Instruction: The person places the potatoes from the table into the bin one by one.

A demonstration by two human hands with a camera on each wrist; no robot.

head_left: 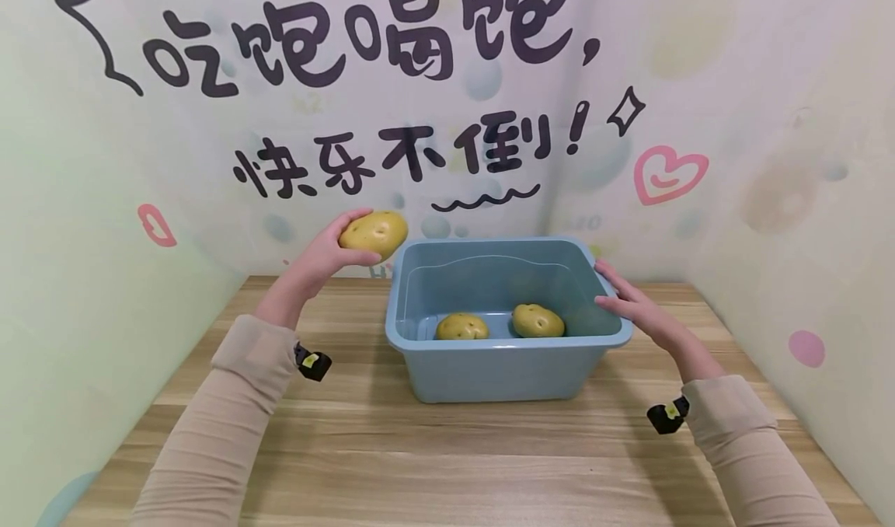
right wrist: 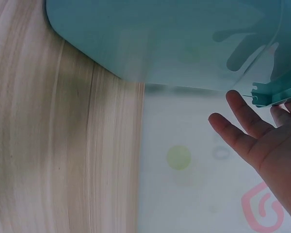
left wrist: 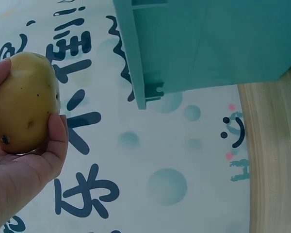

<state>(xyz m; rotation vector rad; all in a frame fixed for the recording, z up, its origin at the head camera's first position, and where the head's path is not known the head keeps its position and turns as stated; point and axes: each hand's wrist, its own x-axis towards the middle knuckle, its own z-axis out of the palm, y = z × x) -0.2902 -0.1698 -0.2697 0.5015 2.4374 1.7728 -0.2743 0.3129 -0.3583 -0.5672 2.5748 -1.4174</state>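
Note:
My left hand (head_left: 324, 256) grips a yellow potato (head_left: 375, 234), raised above the table just left of a blue plastic bin's rim. In the left wrist view the fingers and thumb curl round this potato (left wrist: 26, 103), which has small dark spots. The blue bin (head_left: 499, 373) stands on the table, and two more potatoes lie on its floor, one at the left (head_left: 462, 326) and one at the right (head_left: 538, 321). At the bin's right rim rests my right hand (head_left: 639, 309). Its fingers (right wrist: 237, 138) are extended and spread beside the bin's outer wall in the right wrist view.
The wood-grain table (head_left: 447, 465) runs back to a printed wall (head_left: 433, 99) with black lettering and pastel shapes. Side walls close in at left and right. A small black camera is strapped at each wrist, the left one (head_left: 315, 364) and the right one (head_left: 667, 416).

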